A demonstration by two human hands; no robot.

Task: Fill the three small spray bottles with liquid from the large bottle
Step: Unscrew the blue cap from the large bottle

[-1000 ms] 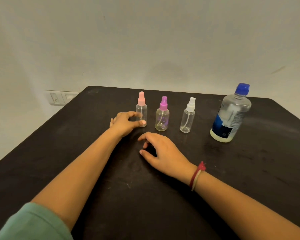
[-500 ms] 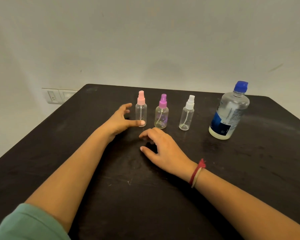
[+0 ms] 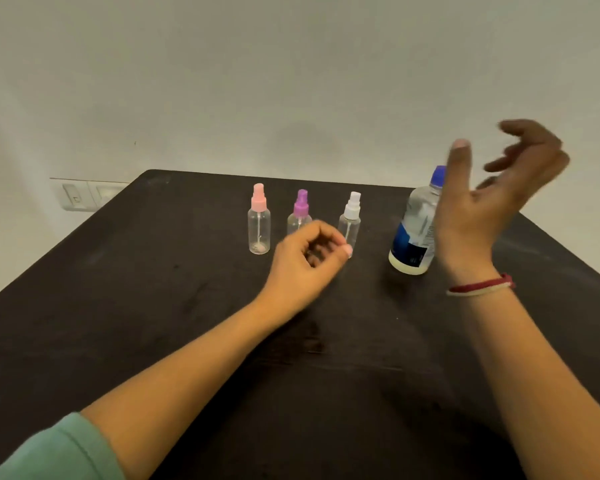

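Purple btl (image 3: 301,206) base behind L hand (image 3: 305,263)

A pale green sleeve (image 3: 49,452) covers the person's left upper arm; both forearms are bare. On the right wrist sits a thin bracelet (image 3: 480,285) of red and cream threads.

desk (image 3: 136,306): matt black, scuffed (dusty smears). pink sprayer (image 3: 259,226), purple sprayer (image 3: 300,211), white sprayer (image 3: 350,216): clear glossy plastic, opaque caps. big bottle (image 3: 414,220): same, glossy label. sleeve (image 3: 49,452), wristband (image 3: 482,286): cloth. wall (image 3: 291,81): matt paint.
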